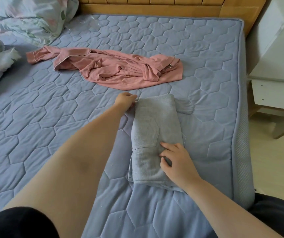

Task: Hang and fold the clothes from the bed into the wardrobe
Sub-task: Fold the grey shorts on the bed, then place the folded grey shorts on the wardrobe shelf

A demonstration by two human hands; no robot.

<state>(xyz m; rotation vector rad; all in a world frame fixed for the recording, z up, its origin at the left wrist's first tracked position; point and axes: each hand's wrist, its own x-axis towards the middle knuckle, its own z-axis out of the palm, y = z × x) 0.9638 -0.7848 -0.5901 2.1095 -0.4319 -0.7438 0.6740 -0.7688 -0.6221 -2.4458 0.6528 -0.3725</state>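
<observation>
While your left hand point(125, 100) reaches out to the far left corner of the grey trousers point(153, 127), your right hand point(177, 160) sits on their near right part. The trousers lie folded into a long narrow packet on the bed point(52, 109), toward its right side, with a sewn-on pocket facing up in the middle of the fold. A bit of grey cloth sticks out from under the packet at its far right.

Your left fingers are curled in close at that corner and seem to pinch the edge of the cloth, though the fingertips themselves are hard to make out. On your right hand the forefinger lies stretched across the fabric just below the pocket, while the thumb and the other fingers are bent and nip a small fold of the cloth between them.

Beyond the trousers, apart from them, a pink garment point(113, 73) lies crumpled and spread across the middle of the bed, one cuffed sleeve trailing off to the left. A bundled floral duvet point(26, 18) is heaped at the far left corner against the wooden headboard point(146, 7). A white bedside cabinet point(275, 57) stands to the right of the bed on a pale floor point(275, 160). Your black sleeve point(14, 222) shows at the lower left.
</observation>
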